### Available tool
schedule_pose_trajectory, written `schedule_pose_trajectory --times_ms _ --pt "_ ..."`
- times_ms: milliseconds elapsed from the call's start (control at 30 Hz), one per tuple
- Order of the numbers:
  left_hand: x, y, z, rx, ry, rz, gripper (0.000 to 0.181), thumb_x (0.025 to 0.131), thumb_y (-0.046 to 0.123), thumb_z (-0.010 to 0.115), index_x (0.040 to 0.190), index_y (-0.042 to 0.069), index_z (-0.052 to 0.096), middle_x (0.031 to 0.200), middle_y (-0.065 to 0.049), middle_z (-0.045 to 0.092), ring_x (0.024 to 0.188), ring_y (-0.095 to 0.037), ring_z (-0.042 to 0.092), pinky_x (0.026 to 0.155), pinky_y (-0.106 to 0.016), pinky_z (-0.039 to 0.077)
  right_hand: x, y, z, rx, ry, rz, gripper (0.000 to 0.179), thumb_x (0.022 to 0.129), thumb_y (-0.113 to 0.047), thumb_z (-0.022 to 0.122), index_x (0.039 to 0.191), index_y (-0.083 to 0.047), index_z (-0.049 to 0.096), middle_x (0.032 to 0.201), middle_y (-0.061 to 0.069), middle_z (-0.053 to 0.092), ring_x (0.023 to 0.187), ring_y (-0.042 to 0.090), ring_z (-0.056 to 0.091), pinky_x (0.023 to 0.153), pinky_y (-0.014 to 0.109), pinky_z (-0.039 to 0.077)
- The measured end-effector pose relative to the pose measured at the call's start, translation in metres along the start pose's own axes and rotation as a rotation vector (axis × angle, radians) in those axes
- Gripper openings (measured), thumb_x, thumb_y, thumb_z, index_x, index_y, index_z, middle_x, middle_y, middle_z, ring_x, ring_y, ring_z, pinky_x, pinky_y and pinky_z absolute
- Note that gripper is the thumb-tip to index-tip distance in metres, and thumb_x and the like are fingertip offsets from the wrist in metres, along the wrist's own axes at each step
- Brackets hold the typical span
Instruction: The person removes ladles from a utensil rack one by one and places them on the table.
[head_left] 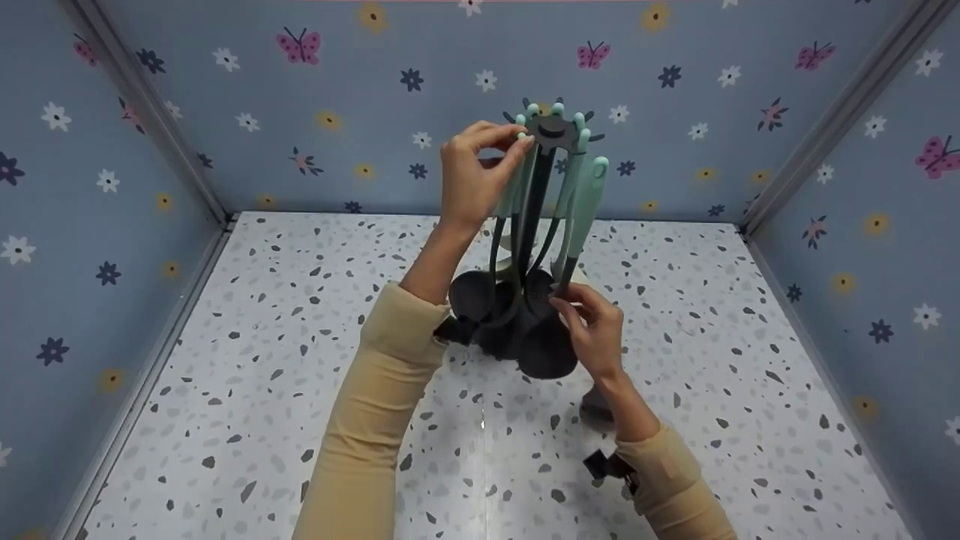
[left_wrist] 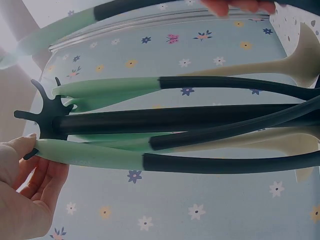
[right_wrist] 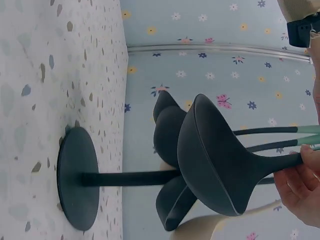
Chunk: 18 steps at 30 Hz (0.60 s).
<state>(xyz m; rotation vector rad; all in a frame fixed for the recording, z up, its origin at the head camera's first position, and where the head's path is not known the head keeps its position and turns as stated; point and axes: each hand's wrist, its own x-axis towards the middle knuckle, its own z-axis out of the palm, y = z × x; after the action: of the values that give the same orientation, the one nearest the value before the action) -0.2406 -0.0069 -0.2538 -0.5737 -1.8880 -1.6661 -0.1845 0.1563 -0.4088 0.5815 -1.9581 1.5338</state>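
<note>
A black utensil stand (head_left: 552,131) with a hooked top and a round base (right_wrist: 78,180) stands upright on the table. Several black-headed utensils with mint-green handles (left_wrist: 95,155) hang around its pole. At the top, my left hand (head_left: 480,169) pinches one hook of the stand, thumb and fingers right at the end of a green handle. Lower down on the right, my right hand (head_left: 598,330) pinches the dark neck of a ladle (right_wrist: 220,160). The ladle's bowl faces the table, and its green handle (head_left: 589,199) leans outward, its top end apart from the hooks.
Beige utensils (left_wrist: 300,60) show behind the dark ones. Blue walls (head_left: 360,97) with flowers and butterflies enclose the speckled white table (head_left: 262,375) at the back and both sides. A dark grey shape (head_left: 598,409) lies beside my right wrist.
</note>
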Motion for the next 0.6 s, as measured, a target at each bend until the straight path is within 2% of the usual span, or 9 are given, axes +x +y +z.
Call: schedule_pose_trajectory --times_ms 167,300,433,600 --pt "0.001 0.000 0.000 0.007 -0.006 0.005 0.016 0.081 0.000 0.062 0.092 -0.012 0.064 0.086 -0.020 0.060 0.078 -0.022 0.058 0.067 -0.022 0.051 -0.002 0.004 -0.015 -0.066 0.010 0.021 0.010 0.077 0.014 0.059 0.087 0.013 0.060 0.079 0.023 0.061 0.073 0.023 0.061 0.060 0.019 0.050" --pt "0.001 0.000 0.000 0.005 -0.003 -0.002 0.016 0.081 0.000 0.062 0.092 -0.012 0.064 0.085 -0.019 0.060 0.078 -0.022 0.058 0.067 -0.021 0.051 -0.003 0.008 -0.026 -0.111 0.012 0.059 0.011 0.078 0.013 0.059 0.089 0.012 0.061 0.079 0.022 0.062 0.069 0.028 0.059 0.057 0.018 0.048" --pt "0.001 0.000 0.000 -0.006 0.002 -0.011 0.016 0.081 0.000 0.062 0.091 -0.012 0.064 0.085 -0.019 0.060 0.077 -0.022 0.058 0.066 -0.022 0.052 -0.005 0.012 -0.038 -0.171 0.021 0.113 0.012 0.079 0.011 0.059 0.090 0.013 0.061 0.081 0.023 0.062 0.069 0.031 0.059 0.058 0.019 0.050" --pt "0.000 0.000 0.001 -0.015 0.005 -0.013 0.016 0.081 -0.001 0.062 0.091 -0.012 0.064 0.085 -0.019 0.060 0.077 -0.022 0.058 0.066 -0.022 0.052 -0.010 0.025 -0.053 -0.235 0.024 0.192 0.012 0.079 0.010 0.059 0.091 0.014 0.061 0.080 0.023 0.062 0.071 0.030 0.060 0.061 0.017 0.050"
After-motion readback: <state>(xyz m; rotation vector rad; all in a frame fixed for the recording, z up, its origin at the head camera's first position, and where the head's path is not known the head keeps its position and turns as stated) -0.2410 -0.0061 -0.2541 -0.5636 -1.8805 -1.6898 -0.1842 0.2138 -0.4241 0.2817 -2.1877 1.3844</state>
